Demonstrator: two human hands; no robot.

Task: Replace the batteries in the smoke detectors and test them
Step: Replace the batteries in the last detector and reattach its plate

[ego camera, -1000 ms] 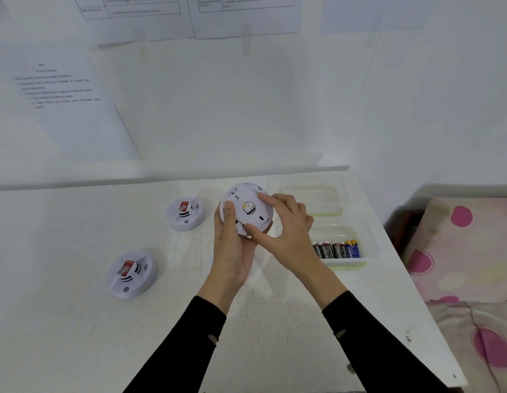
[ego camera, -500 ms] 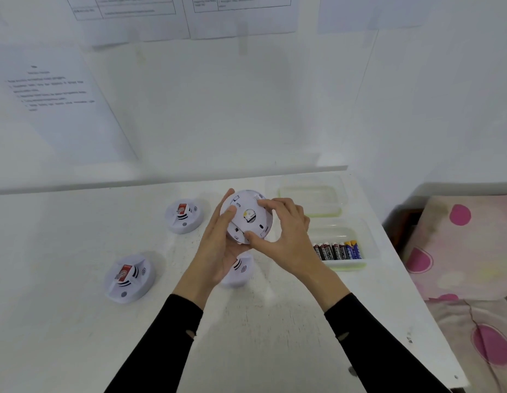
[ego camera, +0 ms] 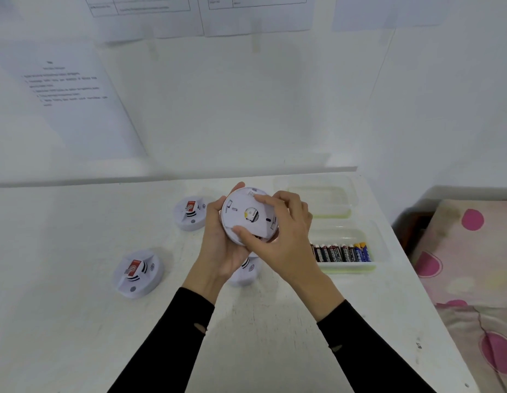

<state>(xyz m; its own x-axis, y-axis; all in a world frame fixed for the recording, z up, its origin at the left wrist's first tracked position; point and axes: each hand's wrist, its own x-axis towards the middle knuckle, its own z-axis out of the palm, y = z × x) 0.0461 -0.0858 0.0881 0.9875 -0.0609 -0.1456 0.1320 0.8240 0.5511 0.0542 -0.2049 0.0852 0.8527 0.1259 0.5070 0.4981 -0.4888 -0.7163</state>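
Note:
A white round smoke detector [ego camera: 243,215] is held above the table with its back side facing me. My left hand [ego camera: 221,245] cups it from the left and below. My right hand [ego camera: 283,236] grips its back plate, thumb on the lower edge and fingers over the top right. Three more detectors lie face up on the white table [ego camera: 76,321]: one at the back [ego camera: 190,213], one at the front left [ego camera: 137,273], and a third one [ego camera: 245,270] partly hidden under my hands. Several batteries [ego camera: 341,252] lie in a clear tray [ego camera: 349,268] to the right.
A second clear tray [ego camera: 323,199] stands behind the battery tray. Printed sheets [ego camera: 68,100] hang on the wall behind the table. The table's right edge runs beside a bed with a pink-dotted cover [ego camera: 473,265].
The held detector has turned in my hands, its back plate rotated. My left hand shifted from behind it to cupping it underneath, uncovering the third detector on the table.

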